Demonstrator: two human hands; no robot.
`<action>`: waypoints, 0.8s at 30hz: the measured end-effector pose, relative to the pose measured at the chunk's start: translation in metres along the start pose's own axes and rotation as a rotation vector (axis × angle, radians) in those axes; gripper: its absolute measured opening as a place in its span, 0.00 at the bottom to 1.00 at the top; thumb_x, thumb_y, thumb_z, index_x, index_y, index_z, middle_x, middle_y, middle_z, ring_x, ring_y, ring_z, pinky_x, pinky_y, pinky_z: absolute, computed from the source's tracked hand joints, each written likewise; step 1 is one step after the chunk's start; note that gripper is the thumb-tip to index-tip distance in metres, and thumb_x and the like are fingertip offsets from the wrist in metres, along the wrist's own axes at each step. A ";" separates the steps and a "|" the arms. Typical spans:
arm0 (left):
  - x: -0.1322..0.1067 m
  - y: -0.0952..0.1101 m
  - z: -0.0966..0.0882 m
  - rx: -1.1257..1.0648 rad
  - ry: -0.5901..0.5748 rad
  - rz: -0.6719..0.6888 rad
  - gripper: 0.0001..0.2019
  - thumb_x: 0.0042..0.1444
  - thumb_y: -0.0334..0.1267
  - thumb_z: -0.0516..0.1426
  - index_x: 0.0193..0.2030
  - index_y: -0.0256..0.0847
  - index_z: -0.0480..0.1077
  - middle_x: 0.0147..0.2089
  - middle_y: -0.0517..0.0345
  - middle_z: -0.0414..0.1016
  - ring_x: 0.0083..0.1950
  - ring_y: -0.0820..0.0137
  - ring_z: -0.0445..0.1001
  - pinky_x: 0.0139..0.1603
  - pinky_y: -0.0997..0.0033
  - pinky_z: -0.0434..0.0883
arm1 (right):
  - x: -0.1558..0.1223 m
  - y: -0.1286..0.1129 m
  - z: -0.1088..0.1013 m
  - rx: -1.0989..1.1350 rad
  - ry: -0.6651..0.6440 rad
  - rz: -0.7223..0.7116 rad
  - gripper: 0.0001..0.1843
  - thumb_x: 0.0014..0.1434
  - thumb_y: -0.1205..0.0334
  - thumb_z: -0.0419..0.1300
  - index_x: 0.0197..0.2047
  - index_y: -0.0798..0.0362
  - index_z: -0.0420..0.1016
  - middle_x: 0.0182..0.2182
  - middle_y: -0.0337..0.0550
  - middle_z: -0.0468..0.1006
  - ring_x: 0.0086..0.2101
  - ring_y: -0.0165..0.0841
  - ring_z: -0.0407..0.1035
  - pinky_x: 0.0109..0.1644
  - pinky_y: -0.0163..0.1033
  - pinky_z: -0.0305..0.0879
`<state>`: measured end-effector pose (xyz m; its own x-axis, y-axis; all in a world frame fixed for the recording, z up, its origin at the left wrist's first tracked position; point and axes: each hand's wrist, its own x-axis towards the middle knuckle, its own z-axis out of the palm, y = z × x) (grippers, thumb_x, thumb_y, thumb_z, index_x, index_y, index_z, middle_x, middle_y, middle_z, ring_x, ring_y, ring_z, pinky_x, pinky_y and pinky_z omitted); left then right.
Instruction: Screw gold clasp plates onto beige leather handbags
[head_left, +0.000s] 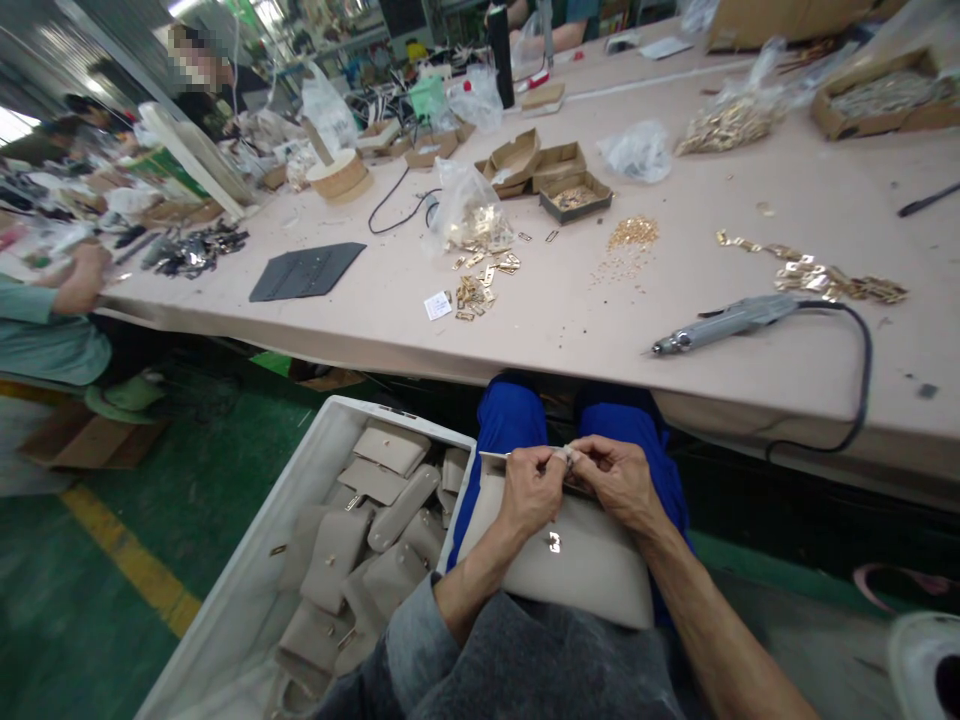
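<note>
Across my lap lies a beige handbag (592, 570) with a shiny metal clasp piece (555, 542) on its front. My left hand (532, 490) is closed in a pinch at the bag's upper edge. Close beside it, my right hand (615, 480) pinches the same edge, and the fingertips of both hands nearly meet. Whatever small part sits between the fingertips is too small to make out. A white bin (247, 540) with several beige bags (337, 560) stands to my left.
On the table (525, 330) ahead lie an electric screwdriver (727, 322) with a cable, gold metal fittings (474, 295), a pile of small gold pieces (634, 232), a dark flat panel (307, 272) and small cardboard boxes (576, 195). A co-worker's arm (79, 280) is at far left.
</note>
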<state>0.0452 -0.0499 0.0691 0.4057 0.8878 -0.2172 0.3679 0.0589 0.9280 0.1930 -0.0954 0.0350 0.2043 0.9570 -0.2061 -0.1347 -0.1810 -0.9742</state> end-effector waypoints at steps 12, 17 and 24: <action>0.000 -0.007 0.007 0.019 0.070 0.067 0.20 0.63 0.40 0.55 0.21 0.36 0.74 0.20 0.62 0.67 0.23 0.74 0.62 0.27 0.72 0.57 | 0.005 -0.002 0.004 -0.193 0.090 -0.042 0.30 0.62 0.37 0.62 0.20 0.53 0.71 0.17 0.38 0.68 0.20 0.27 0.59 0.23 0.33 0.53; 0.002 -0.008 0.006 0.022 0.095 0.030 0.20 0.62 0.41 0.54 0.20 0.37 0.73 0.18 0.63 0.66 0.21 0.75 0.61 0.23 0.73 0.55 | 0.005 0.004 0.005 0.051 0.001 0.050 0.24 0.60 0.39 0.64 0.27 0.53 0.74 0.16 0.36 0.68 0.15 0.25 0.55 0.18 0.32 0.49; 0.001 -0.008 0.004 -0.007 0.003 -0.043 0.21 0.64 0.44 0.54 0.21 0.39 0.70 0.14 0.64 0.65 0.15 0.74 0.64 0.18 0.76 0.56 | 0.008 0.004 0.003 -0.025 0.000 0.063 0.11 0.53 0.55 0.65 0.30 0.55 0.78 0.20 0.38 0.75 0.17 0.26 0.60 0.20 0.31 0.52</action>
<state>0.0452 -0.0515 0.0601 0.3868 0.8859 -0.2560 0.3790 0.1004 0.9199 0.1911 -0.0877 0.0300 0.1958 0.9435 -0.2674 -0.1235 -0.2468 -0.9612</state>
